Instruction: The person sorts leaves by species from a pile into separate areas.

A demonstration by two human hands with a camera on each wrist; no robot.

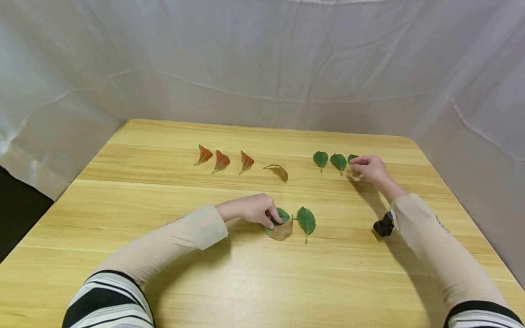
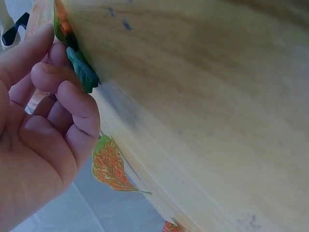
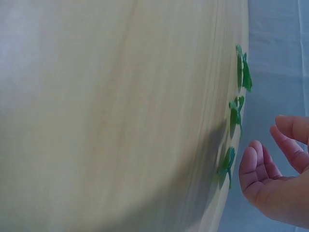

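My left hand [image 1: 274, 217] rests near the middle of the wooden table [image 1: 262, 282]. Its curled fingers pinch a green leaf [image 1: 283, 213] that lies over a brownish leaf [image 1: 281, 232]. The left wrist view shows the left hand [image 2: 63, 72] with its fingertips on that green leaf [image 2: 83, 71]. Another green leaf [image 1: 306, 220] lies just to the right. My right hand [image 1: 356, 165] is far right, with relaxed fingers at the third green leaf [image 1: 352, 157] of a row. In the right wrist view the right hand [image 3: 270, 145] holds nothing, and that leaf [image 3: 226, 164] lies flat.
Two more green leaves [image 1: 320, 159] [image 1: 338, 161] complete the far row. Three red leaves [image 1: 221, 161] and a brown curled leaf [image 1: 279, 171] lie in a line to their left. White cloth [image 1: 262, 68] walls the table on all far sides.
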